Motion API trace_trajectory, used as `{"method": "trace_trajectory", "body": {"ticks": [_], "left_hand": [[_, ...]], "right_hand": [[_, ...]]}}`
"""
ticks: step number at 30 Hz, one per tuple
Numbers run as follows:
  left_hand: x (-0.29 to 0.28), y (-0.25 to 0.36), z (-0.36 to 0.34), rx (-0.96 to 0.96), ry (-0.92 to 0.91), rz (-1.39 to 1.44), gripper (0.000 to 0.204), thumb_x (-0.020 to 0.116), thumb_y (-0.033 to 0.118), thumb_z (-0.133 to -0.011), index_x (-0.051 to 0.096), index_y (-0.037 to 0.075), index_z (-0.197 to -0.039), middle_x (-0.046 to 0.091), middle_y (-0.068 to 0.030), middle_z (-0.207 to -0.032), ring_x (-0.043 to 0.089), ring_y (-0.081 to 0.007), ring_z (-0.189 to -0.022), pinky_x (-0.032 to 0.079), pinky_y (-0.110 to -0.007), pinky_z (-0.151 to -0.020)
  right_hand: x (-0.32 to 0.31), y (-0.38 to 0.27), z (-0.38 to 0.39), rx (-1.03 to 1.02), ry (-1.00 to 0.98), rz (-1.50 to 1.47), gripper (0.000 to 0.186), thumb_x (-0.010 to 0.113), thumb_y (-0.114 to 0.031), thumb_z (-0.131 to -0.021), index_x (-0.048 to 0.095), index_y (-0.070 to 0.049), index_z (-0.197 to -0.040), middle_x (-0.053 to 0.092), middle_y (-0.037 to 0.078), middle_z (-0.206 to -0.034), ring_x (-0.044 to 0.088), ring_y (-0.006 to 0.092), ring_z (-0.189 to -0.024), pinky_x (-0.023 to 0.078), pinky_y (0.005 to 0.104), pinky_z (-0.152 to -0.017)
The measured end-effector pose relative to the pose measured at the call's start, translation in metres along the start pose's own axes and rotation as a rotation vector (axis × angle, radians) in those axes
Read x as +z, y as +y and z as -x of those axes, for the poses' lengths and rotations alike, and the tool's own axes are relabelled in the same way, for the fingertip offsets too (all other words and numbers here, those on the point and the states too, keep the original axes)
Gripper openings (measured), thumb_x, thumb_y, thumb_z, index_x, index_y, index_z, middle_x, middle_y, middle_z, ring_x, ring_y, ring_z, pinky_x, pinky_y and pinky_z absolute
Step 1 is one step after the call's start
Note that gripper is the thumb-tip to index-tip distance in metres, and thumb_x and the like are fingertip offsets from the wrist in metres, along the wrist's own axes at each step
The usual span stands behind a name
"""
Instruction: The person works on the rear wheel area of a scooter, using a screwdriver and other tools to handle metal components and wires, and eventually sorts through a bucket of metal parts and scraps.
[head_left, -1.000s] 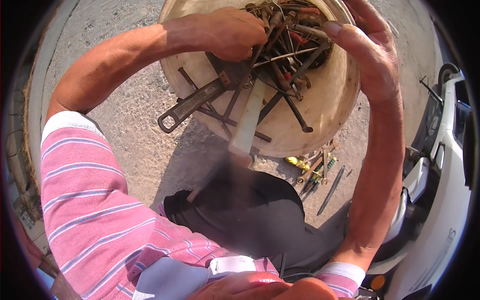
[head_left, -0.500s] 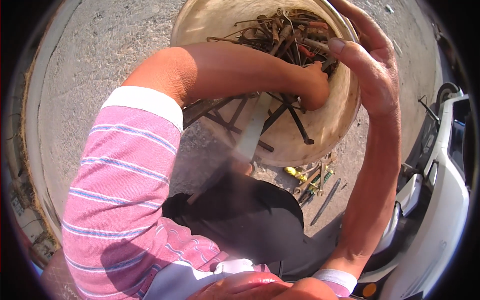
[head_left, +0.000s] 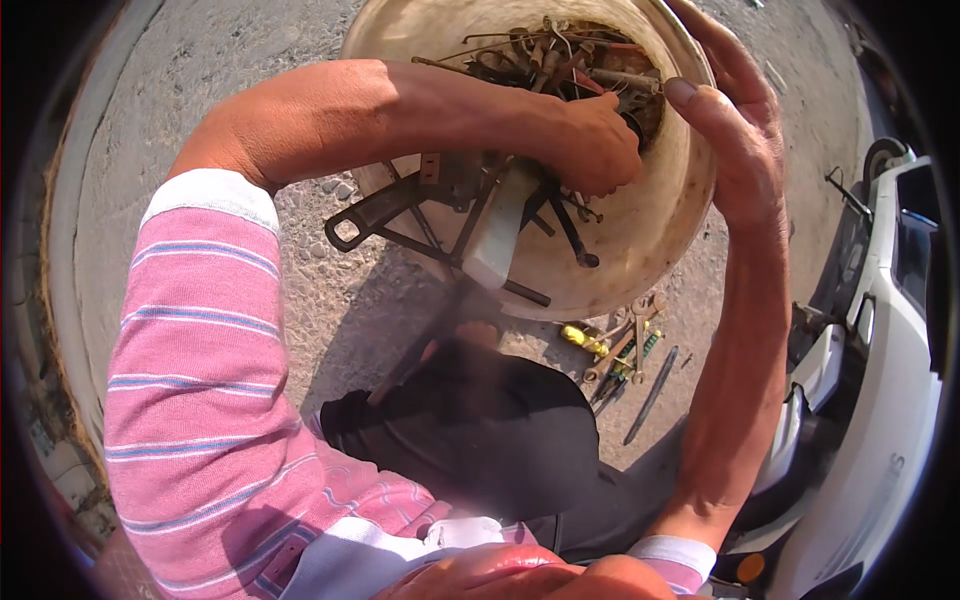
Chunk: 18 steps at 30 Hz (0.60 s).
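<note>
A dirty white bucket [head_left: 640,250] lies tipped, with its mouth toward me. Its rim is in my right hand [head_left: 745,150], the thumb inside and the fingers round the outer side. Deep in the bucket, my left hand [head_left: 600,145] bends its fingers down among a heap of rusty metal tools [head_left: 545,60]; its fingertips are hidden. Beneath my left forearm, a pale flat bar [head_left: 495,245], dark metal rods [head_left: 572,235] and a black slotted metal piece [head_left: 375,212] lie at the bucket's mouth, some sticking out past it.
Several wrenches [head_left: 640,335], a yellow-handled tool [head_left: 580,338] and a dark rod [head_left: 652,395] lie on the rough ground below the bucket. My dark-trousered leg [head_left: 480,420] is bent close by. A white vehicle [head_left: 870,400] stands on the right; a kerb [head_left: 70,260] runs along the left.
My left hand has moved up and a little left inside the bucket, its elbow swinging out left. More of the black slotted piece now shows. My right hand keeps its hold on the rim.
</note>
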<state>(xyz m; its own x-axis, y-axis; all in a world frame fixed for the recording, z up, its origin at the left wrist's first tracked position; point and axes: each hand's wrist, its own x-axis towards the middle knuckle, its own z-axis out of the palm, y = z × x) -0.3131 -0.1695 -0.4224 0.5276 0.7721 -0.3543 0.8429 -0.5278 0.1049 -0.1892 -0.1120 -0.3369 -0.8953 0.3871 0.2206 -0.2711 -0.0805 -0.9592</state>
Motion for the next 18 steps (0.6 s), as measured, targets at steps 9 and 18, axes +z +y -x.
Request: {"method": "trace_trajectory", "body": {"ticks": [9,18], "left_hand": [[-0.022,-0.021,0.068,0.211,0.42,0.425,0.019,0.067,0.019,-0.087,0.074,0.004,-0.096,0.073,-0.0132,-0.091,0.07,-0.0322,-0.089,0.053,-0.045,-0.081],[-0.04,-0.062,0.167,0.196,0.423,1.025,0.029,0.064,0.007,-0.097,0.069,0.003,-0.126,0.073,-0.0149,-0.119,0.07,-0.023,-0.106,0.058,-0.033,-0.091]], "right_hand": [[-0.017,-0.001,-0.016,0.093,0.018,0.044,0.072,0.072,-0.013,-0.082,0.046,0.004,-0.147,0.061,0.024,-0.135,0.064,0.0307,-0.12,0.053,0.042,-0.105],[-0.044,0.0,-0.017,-0.002,0.062,0.033,0.073,0.069,-0.019,-0.082,0.045,0.003,-0.148,0.059,0.025,-0.136,0.065,0.0309,-0.116,0.056,0.0405,-0.1]]}}
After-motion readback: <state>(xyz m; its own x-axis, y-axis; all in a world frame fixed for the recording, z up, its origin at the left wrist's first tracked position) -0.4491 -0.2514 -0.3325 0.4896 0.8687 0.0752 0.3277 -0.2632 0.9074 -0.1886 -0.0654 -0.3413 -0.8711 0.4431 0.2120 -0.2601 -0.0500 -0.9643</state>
